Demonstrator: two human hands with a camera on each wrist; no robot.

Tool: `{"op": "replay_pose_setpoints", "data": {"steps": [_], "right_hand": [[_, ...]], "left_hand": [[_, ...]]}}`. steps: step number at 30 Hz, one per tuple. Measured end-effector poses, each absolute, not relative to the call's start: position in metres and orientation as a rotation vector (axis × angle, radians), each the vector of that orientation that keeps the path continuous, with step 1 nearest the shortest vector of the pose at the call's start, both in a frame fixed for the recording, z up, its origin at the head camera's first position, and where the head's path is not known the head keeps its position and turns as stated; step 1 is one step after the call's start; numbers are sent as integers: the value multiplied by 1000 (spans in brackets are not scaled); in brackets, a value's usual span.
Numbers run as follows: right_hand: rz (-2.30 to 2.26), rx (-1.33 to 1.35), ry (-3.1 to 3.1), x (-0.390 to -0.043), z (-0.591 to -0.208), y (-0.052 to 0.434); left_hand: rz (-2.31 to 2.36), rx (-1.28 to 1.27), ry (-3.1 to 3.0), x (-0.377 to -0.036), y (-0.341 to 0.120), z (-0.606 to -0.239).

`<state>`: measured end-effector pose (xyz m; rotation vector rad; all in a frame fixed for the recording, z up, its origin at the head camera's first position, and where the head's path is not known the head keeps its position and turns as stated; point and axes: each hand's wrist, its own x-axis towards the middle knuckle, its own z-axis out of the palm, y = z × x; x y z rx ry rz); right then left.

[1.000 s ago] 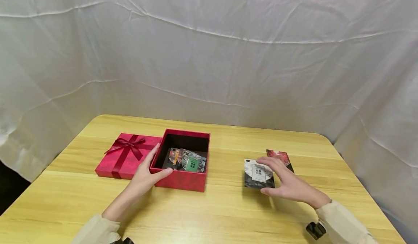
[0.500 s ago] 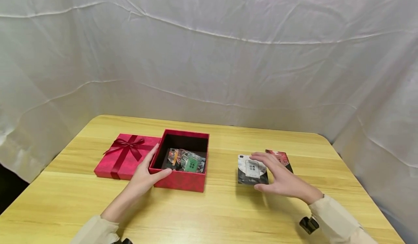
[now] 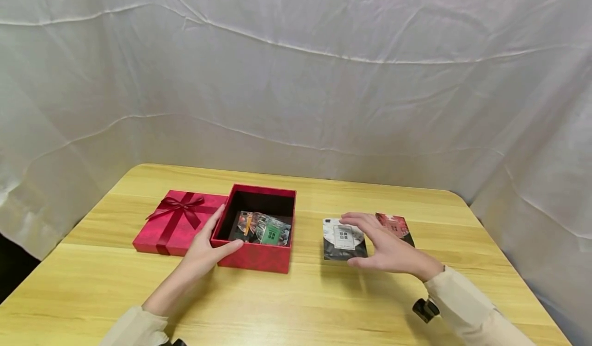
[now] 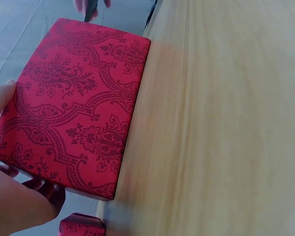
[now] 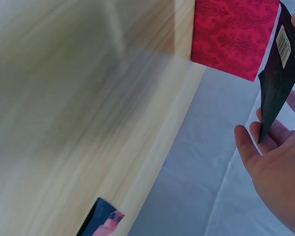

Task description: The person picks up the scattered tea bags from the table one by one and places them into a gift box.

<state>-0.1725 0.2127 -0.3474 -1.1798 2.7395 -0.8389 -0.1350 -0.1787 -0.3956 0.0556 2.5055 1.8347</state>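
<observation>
My left hand (image 3: 203,248) holds the near left corner of an uncovered red gift box (image 3: 263,260), its thumb on the front rim and its fingers along the left side. Inside the dark interior lie several flat packets, among them one with a green label (image 3: 273,234) and one with an orange strip (image 3: 244,223). Right of the box, my right hand (image 3: 387,246) grips a white-and-black packet (image 3: 339,243) by its edges, raised over the table. The right wrist view shows the dark back of this packet (image 5: 281,73) with a barcode, between thumb and fingers.
The red lid (image 3: 173,223) with its ribbon bow lies on the table left of the box. A red-and-black packet (image 3: 398,228) lies beyond my right hand. Pale cloth (image 3: 296,78) hangs behind the wooden table (image 3: 296,305).
My right hand has carried the white-and-black packet leftward toward the box, away from the red-and-black packet. My left hand and the box have stayed nearly still.
</observation>
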Motion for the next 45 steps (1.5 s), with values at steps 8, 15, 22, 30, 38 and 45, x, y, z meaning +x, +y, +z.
{"op": "replay_pose_setpoints", "data": {"steps": [8,15,22,30,38,45], "right_hand": [[-836,-1196,2725,-178,-337,199],[-839,-1165,2688,-187,-332,184],[-808,-1139,2648,-197,-326,172],[-817,-1144,2641,-208,-318,162],[-800,-1139,2624,-215,-314,154],[-754,-1164,2641,-217,-312,145]], "left_hand": [[1817,58,2505,-134,-178,-395],[1822,76,2516,-133,-179,-394],[1820,75,2526,-132,-179,-394],[1862,79,2503,-134,-179,-395],[1850,80,2516,-133,-178,-394],[1854,75,2511,-133,-179,-394]]}}
